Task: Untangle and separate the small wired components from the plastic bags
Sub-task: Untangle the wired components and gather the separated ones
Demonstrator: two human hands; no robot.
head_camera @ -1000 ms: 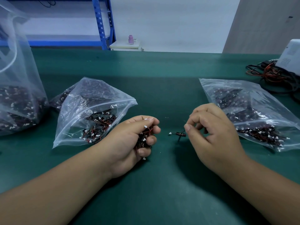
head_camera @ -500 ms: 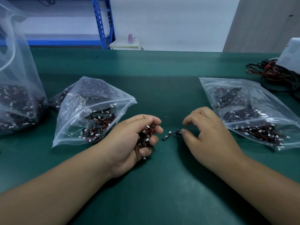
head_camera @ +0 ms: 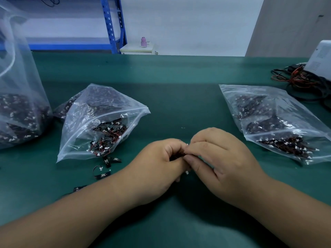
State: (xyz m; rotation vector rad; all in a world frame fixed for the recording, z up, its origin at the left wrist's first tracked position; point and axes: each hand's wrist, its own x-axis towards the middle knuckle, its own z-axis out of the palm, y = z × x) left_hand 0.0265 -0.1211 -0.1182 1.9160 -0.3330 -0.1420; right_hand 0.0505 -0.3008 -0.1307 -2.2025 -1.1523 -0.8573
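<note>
My left hand [head_camera: 159, 163] grips a tangled bunch of small wired components [head_camera: 176, 155], mostly hidden inside the fist. My right hand [head_camera: 216, 158] meets it at the table's middle, its fingertips pinching into the same bunch. A clear zip bag [head_camera: 100, 120] with red-and-black wired parts lies to the left, its mouth toward me. Several loose components [head_camera: 103, 169] lie on the mat just below that bag. Another clear bag [head_camera: 279, 126] of the same parts lies to the right.
A large upright plastic bag [head_camera: 19, 104] of components stands at the far left. A coil of red and black cables [head_camera: 300, 79] and a white device [head_camera: 320, 58] sit at the back right. Green mat [head_camera: 179, 86] covers the table; blue shelving [head_camera: 111, 25] stands behind.
My hands, apart before, have come together at the middle. The right hand moved left onto the bunch in my left hand. Loose components now show below the left bag.
</note>
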